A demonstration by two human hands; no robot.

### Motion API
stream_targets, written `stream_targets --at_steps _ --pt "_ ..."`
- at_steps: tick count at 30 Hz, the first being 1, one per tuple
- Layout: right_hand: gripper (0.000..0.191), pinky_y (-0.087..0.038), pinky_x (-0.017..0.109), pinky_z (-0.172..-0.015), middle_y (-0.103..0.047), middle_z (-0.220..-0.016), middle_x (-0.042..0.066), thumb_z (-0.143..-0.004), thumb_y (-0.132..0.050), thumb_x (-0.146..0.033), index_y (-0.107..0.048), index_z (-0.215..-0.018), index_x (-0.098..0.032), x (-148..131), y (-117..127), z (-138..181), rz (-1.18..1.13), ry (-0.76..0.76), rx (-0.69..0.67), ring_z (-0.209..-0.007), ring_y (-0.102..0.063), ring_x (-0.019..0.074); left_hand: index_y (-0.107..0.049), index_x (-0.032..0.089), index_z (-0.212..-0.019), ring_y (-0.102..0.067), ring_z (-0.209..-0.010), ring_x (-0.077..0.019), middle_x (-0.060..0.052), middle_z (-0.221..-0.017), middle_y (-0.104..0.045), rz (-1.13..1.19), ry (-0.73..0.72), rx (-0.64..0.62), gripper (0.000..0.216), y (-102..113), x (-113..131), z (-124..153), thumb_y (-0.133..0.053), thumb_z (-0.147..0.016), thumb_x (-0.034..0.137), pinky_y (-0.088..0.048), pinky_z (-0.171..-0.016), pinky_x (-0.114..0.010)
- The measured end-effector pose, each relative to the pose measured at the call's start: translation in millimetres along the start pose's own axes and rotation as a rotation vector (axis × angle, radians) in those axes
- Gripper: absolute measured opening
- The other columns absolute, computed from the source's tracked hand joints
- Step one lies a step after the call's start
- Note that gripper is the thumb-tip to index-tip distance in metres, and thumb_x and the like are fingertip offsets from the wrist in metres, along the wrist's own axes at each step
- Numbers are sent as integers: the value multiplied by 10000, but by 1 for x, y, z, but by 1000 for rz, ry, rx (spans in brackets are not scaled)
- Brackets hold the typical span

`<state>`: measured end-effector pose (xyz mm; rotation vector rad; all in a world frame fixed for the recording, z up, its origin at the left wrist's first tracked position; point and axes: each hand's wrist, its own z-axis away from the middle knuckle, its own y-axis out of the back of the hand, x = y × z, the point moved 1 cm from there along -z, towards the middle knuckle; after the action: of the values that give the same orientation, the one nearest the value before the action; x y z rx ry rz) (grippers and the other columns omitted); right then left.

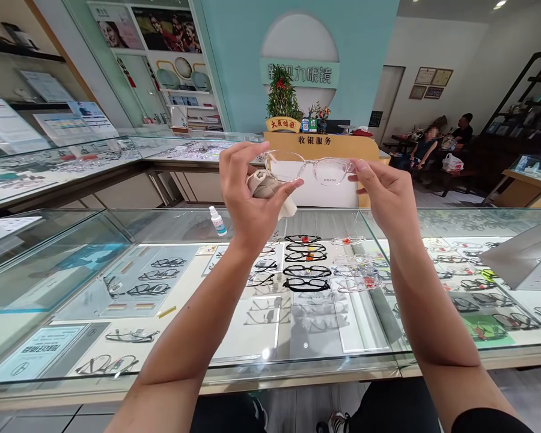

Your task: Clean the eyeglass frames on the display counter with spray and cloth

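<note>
Left hand (247,201) clamps clear glasses (310,162) and cloth (265,188), right hand (391,195) the glasses; inside the table (306,370), near its front edge, lie spectacles (133,335).

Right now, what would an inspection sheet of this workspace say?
Surface: glass-topped display counter, bright reflections on it.
Job's things: clear glasses, raised above the counter; cloth bunched in the left hand.
Clutter: spray bottle standing upright; black-framed glasses in a column.
Hands: left hand holds one side of the clear glasses; right hand pinches the other.
Cables: nothing seen.
Surroundings: plant by a yellow desk ahead; people in the background at right.
</note>
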<state>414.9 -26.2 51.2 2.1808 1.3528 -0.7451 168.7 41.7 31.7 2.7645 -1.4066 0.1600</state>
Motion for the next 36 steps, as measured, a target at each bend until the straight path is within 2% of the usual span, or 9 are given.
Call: stream_targets --at_steps 6,9,15,18,23,27,31,36 --pt "368 -615 341 -675 -866 -1095 43 -981 -779 -625 -902 -1103 -300 -4 -2 2 -26 -15 38 -919 -772 206 -659 361 -1387 -639 -1282 -336 -112 -1461 -645 151 128 0 698 -4 -1 2 -917 -820 678 -599 -904 -481" --pt "384 -622 341 -662 -873 -1094 44 -965 -789 -643 -905 -1101 -303 -5 -3 2 -16 -10 52 -910 -781 209 -685 343 -1347 -621 -1308 -351 -115 -1471 -643 240 189 2 738 -6 -3 1 -946 -762 710 -589 -894 -486" --pt "345 -622 344 -659 -873 -1066 47 -972 -798 -616 -905 -1090 -309 -4 -4 3 -10 12 55 -887 -790 208 -680 356 -1346 -630 -1277 -342 -112 -1518 -610 301 231 -7 750 -6 -5 0 -941 -752 733 -585 -867 -488" --pt "326 -618 346 -660 -871 -1059 47 -979 -798 -598 -902 -1096 -312 -4 -5 3 -14 17 49 -886 -787 207 -683 369 -1336 -639 -1234 -330 -109 -1485 -626 292 218 13 735 -6 -4 0 -951 -747 717 -583 -853 -478" --pt "287 -603 336 -666 -867 -1047 39 -992 -797 -558 -903 -1103 -315 -5 -7 4 -45 29 52 -882 -769 191 -706 353 -1330 -650 -1149 -289 -100 -1366 -669 268 112 121 711 -8 -1 0 -957 -761 698 -565 -825 -451" --pt "262 -609 324 -673 -859 -1014 35 -968 -823 -541 -904 -1061 -310 -6 -8 4 -116 -10 60 -881 -774 182 -687 372 -1341 -641 -1150 -305 -97 -1450 -645 273 194 56 729 -8 -4 2 -959 -747 695 -564 -830 -446" --pt "284 -621 332 -689 -859 -1074 36 -980 -795 -566 -884 -1078 -315 -6 -9 4 -160 -15 20 -916 -795 190 -674 378 -1354 -626 -1172 -310 -97 -1482 -631 335 225 -5 735 -9 -10 3 -946 -752 700 -556 -840 -441" --pt "290 -628 338 -714 -865 -1109 29 -983 -783 -583 -866 -1076 -322 -7 -10 3 -227 -9 -34 -871 -787 172 -669 388 -1369 -626 -1218 -314 -87 -1458 -648 316 189 1 719 -10 -9 3 -926 -777 705 -566 -869 -440"
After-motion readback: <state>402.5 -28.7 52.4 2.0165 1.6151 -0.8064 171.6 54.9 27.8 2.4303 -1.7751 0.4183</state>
